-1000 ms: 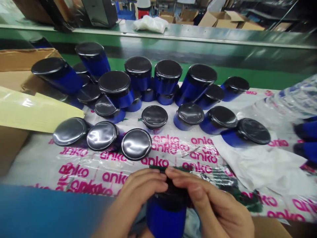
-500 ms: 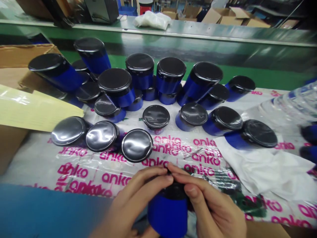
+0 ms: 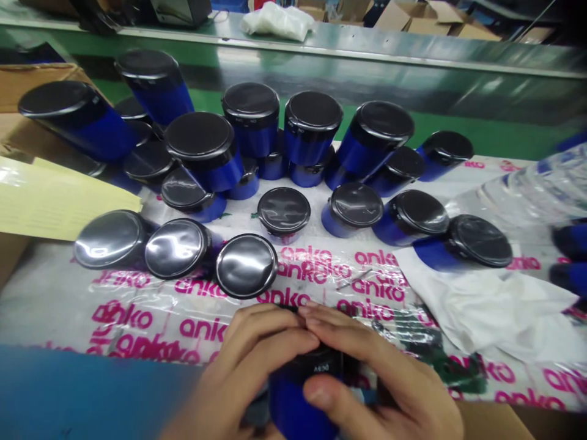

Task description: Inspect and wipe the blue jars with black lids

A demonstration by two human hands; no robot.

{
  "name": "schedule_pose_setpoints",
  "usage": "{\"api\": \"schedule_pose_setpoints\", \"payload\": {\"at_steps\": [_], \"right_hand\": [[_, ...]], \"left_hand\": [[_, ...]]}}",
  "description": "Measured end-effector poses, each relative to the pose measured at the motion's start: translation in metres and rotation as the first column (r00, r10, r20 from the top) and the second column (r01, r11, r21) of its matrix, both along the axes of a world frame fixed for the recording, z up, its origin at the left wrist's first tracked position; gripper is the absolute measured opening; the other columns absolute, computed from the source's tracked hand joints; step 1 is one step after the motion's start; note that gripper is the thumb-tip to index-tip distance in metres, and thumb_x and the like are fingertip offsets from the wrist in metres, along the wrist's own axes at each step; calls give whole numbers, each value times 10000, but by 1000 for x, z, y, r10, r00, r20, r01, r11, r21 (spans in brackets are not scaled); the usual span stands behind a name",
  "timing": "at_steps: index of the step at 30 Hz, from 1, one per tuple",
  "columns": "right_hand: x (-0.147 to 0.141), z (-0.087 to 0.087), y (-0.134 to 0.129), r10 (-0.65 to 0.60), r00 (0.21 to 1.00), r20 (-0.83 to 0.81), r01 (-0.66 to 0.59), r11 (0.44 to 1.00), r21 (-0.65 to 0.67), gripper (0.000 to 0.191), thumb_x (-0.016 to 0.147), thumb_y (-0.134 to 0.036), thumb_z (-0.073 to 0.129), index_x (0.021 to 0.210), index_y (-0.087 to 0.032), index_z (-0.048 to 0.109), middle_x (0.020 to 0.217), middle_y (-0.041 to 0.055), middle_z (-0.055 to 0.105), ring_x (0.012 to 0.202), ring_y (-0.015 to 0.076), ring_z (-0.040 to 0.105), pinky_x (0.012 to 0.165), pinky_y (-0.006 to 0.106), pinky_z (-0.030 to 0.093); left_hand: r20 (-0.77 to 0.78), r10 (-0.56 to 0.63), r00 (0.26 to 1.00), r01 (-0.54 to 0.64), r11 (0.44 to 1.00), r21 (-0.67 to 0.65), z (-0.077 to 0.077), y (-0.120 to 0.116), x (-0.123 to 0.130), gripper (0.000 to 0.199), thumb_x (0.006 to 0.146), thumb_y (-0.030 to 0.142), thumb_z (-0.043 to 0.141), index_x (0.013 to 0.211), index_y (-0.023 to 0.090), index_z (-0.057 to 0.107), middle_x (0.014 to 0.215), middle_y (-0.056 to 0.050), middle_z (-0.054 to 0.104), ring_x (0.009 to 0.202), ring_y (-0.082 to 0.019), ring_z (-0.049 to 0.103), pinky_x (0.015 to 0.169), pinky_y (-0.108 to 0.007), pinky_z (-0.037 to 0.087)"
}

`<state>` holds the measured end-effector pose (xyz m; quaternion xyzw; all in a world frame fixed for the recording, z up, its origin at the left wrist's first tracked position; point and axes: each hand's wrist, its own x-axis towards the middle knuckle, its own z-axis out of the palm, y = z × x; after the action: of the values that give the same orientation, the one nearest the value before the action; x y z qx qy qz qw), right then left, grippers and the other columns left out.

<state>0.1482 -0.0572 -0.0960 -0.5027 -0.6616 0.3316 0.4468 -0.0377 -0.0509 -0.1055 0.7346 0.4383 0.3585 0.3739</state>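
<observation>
Both hands are wrapped round a blue cylinder with a black top point(image 3: 298, 400), upright at the bottom middle of the view. White "DC5V" lettering shows on its black band. My left hand point(image 3: 250, 360) curls over the top from the left, its fingertips on the black end. From the right, my right hand point(image 3: 383, 379) lays its fingers across the top, with the thumb against the front below the lettering. Fingers cover most of the top. Closest beyond the hands is a like cylinder with a shiny black end point(image 3: 246, 266).
Several more blue cylinders with black ends point(image 3: 202, 137) stand or lean across the printed plastic sheet point(image 3: 151, 318). Yellow paper point(image 3: 55, 201) and a cardboard box point(image 3: 41, 79) lie left. On the right are a white cloth point(image 3: 495, 311) and clear plastic wrap point(image 3: 536, 189). Behind runs a green-edged conveyor point(image 3: 435, 79).
My right thumb has moved left onto the front of the cylinder, and the lettering has come into view. My right fingers lie further over the top. The camera view has shifted slightly.
</observation>
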Motion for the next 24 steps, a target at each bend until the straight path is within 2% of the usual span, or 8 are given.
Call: {"api": "schedule_pose_setpoints", "payload": {"at_steps": [2, 5, 9, 12, 15, 18, 21, 24], "right_hand": [[-2, 0, 4, -37, 997, -70, 29, 994, -101, 180, 924, -245, 680, 1053, -353, 743, 1047, -125, 789, 963, 58, 752, 895, 42, 534], [2, -2, 8, -136, 962, -236, 64, 955, -290, 211, 984, -298, 582, 935, -376, 772, 928, -100, 806, 830, 99, 780, 732, 85, 601], [6, -9, 4, -196, 895, -401, 26, 920, -391, 258, 1019, -362, 504, 922, -338, 742, 962, -31, 810, 878, 196, 785, 733, 251, 663], [7, -11, 1, -252, 906, -341, 126, 928, -351, 305, 988, -464, 525, 897, -281, 751, 927, 34, 812, 895, 256, 784, 758, 351, 674], [9, -11, 4, -311, 921, -233, 252, 935, -250, 398, 906, -580, 600, 811, -231, 765, 867, 87, 805, 933, 315, 772, 745, 409, 673], [13, -11, 6, -284, 943, -173, 256, 952, -171, 448, 879, -636, 599, 751, -237, 759, 844, 88, 798, 984, 342, 753, 763, 455, 660], [23, -16, -1, -256, 958, -126, 241, 963, -125, 486, 872, -666, 581, 697, -245, 750, 835, 90, 793, 1019, 363, 736, 785, 497, 641], [48, -23, -14, -193, 977, -85, 187, 980, -74, 537, 894, -669, 533, 606, -260, 727, 829, 83, 794, 1051, 366, 722, 798, 506, 629]], "left_hand": [[2, -76, 997, 76, 997, 34, -1, -2, -5, 389, 875, 176, 693, 1241, 298, 637, 1187, -30, 693, 1152, -212, 633, 1037, -274, 520], [23, -121, 992, 120, 992, 39, -2, -2, -7, 495, 839, 48, 659, 1263, 293, 589, 1218, 17, 652, 1166, -147, 596, 1084, -172, 438], [65, -84, 994, 86, 996, -26, -1, 2, -2, 582, 793, -7, 643, 1277, 306, 566, 1252, 46, 621, 1194, -122, 576, 1074, -134, 429], [82, -104, 991, 107, 993, -40, -2, 5, -2, 600, 781, -10, 627, 1285, 307, 549, 1263, 56, 617, 1212, -108, 575, 1091, -110, 404], [116, -107, 987, 121, 986, -116, -3, 6, -4, 681, 755, -7, 612, 1307, 380, 519, 1299, 99, 603, 1246, -98, 567, 1086, -91, 411], [170, -76, 983, 110, 973, -202, -3, 4, -5, 730, 733, -15, 628, 1290, 447, 529, 1308, 138, 600, 1251, -90, 569, 1074, -81, 421], [209, -33, 977, 86, 964, -250, -1, 2, -3, 726, 725, -15, 647, 1265, 464, 564, 1273, 139, 638, 1206, -86, 608, 1035, -75, 443], [242, 2, 970, 71, 953, -296, 0, 1, -1, 704, 713, -11, 675, 1236, 456, 607, 1255, 109, 676, 1183, -128, 641, 1021, -135, 480]]}}
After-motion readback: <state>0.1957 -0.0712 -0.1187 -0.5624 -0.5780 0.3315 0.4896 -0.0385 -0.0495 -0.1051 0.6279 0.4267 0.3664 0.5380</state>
